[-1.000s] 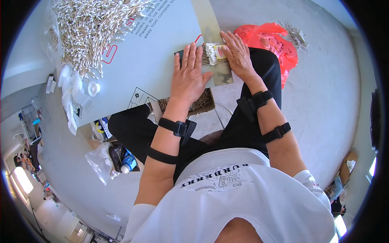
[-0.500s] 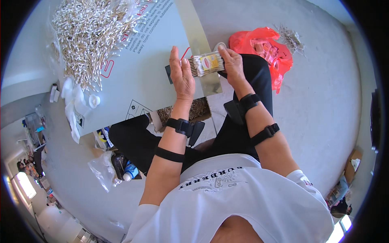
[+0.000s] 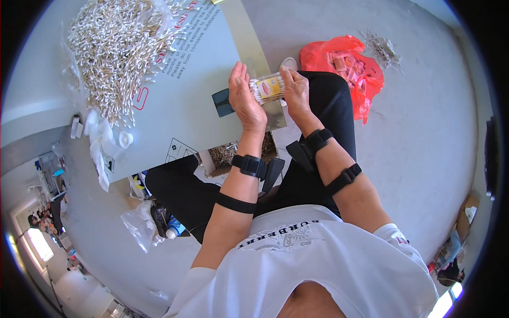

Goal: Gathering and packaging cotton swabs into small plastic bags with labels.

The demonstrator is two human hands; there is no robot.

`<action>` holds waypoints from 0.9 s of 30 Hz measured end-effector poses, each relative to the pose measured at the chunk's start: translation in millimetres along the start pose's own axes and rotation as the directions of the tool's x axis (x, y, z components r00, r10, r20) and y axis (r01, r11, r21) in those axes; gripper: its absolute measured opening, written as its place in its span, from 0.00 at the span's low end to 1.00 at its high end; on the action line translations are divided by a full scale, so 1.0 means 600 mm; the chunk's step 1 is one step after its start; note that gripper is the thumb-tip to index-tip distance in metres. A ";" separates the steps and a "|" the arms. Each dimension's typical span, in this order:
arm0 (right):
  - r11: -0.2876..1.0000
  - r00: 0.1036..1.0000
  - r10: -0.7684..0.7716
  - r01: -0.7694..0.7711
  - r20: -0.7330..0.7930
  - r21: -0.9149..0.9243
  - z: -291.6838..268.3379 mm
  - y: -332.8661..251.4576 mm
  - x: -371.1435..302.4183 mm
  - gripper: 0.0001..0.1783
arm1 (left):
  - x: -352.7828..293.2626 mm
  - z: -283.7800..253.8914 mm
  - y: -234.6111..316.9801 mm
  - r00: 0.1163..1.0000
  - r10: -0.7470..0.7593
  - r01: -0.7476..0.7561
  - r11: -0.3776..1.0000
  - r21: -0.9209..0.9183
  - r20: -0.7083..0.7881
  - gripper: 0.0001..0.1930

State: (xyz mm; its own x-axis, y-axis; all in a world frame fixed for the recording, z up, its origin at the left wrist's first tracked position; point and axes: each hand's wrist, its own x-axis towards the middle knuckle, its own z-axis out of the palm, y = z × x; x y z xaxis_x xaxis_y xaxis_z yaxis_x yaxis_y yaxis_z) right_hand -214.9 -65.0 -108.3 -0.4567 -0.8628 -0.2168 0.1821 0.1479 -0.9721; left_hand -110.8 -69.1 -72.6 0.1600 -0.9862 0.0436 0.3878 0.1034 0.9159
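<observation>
A clear packet of cotton swabs (image 3: 269, 88) with a yellow label is held up between my hands, over the right edge of the grey board-topped table. My right hand (image 3: 297, 93) pinches its right end between thumb and fingers. My left hand (image 3: 247, 104) is held upright with fingers stretched out, its palm side against the packet's left end. White swab tips show beside the left palm; that hand hides the outermost end. On the board just left of my left hand lies a dark flat rectangle (image 3: 222, 103).
A big heap of loose cotton swabs (image 3: 111, 53) covers the board's far left, with white tape rolls (image 3: 125, 140) near it. Below the board's edge sits a carton of swabs (image 3: 225, 155). A red plastic bag (image 3: 366, 85) and scattered sticks (image 3: 383, 50) lie on the floor at right.
My left hand has moved right and up close against the packet, and my right hand slightly left and down. The bare brown sticks at the packet's left end no longer show.
</observation>
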 end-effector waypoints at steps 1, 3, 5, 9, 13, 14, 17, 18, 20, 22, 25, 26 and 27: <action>0.999 1.000 0.024 -0.024 0.008 -0.042 -0.001 -0.001 0.000 0.19 | 0.000 -0.001 -0.002 1.000 -0.001 0.001 1.000 -0.002 0.002 0.34; 0.995 0.999 0.048 -0.047 0.014 -0.083 -0.006 -0.005 -0.001 0.19 | 0.001 -0.006 -0.002 1.000 0.013 -0.013 0.999 -0.031 -0.011 0.34; 0.870 0.934 -0.357 0.343 0.025 -0.354 -0.018 -0.012 0.000 0.21 | -0.002 -0.013 0.000 0.999 0.028 -0.027 0.999 0.021 -0.016 0.35; 0.317 0.696 -0.512 0.697 0.503 -0.642 -0.051 -0.114 -0.012 0.29 | -0.014 -0.034 0.012 0.997 0.072 -0.075 0.984 0.159 0.021 0.34; 0.186 0.624 -0.266 0.781 0.734 -0.597 -0.053 -0.126 0.005 0.32 | -0.034 -0.014 0.007 0.994 0.078 -0.091 0.974 0.207 0.071 0.35; 0.200 0.610 -0.245 0.793 0.754 -0.576 -0.048 -0.129 0.008 0.31 | -0.034 -0.009 0.007 0.997 0.036 -0.044 0.990 0.133 0.065 0.35; 0.203 0.565 -0.255 0.825 0.784 -0.528 -0.037 -0.124 0.011 0.29 | -0.033 -0.008 -0.005 0.999 0.003 -0.005 0.998 0.061 0.035 0.35; 0.187 0.543 -0.286 0.840 0.790 -0.510 -0.036 -0.122 0.012 0.28 | -0.032 -0.002 -0.008 1.000 0.008 -0.009 0.998 0.058 0.017 0.36; 0.188 0.528 -0.296 0.850 0.796 -0.493 -0.030 -0.117 0.014 0.28 | -0.036 0.013 -0.013 0.999 -0.014 0.013 1.000 0.012 0.040 0.35; 0.195 0.515 -0.303 0.857 0.802 -0.477 -0.029 -0.115 0.012 0.28 | -0.040 0.024 -0.011 0.997 -0.073 0.075 0.992 -0.097 0.030 0.36; 0.194 0.524 -0.300 0.852 0.797 -0.487 -0.030 -0.116 0.012 0.28 | -0.030 0.011 0.008 0.990 -0.113 0.129 0.971 -0.202 0.088 0.33; 0.192 0.528 -0.307 0.849 0.792 -0.492 -0.031 -0.115 0.011 0.28 | -0.034 0.011 0.015 0.993 -0.119 0.117 0.980 -0.158 -0.003 0.31; 0.188 0.534 -0.315 0.846 0.785 -0.500 -0.033 -0.115 0.010 0.29 | -0.038 0.002 0.017 0.993 -0.118 0.116 0.981 -0.158 -0.002 0.31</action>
State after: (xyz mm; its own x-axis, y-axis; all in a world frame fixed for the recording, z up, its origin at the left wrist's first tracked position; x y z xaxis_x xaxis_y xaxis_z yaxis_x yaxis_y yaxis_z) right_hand -247.3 -71.0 -44.2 0.3827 -0.8864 0.2605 -0.7871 -0.4604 -0.4104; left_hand -111.6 -45.5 -63.7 0.1146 -0.9912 -0.0656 0.5418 0.0070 0.8404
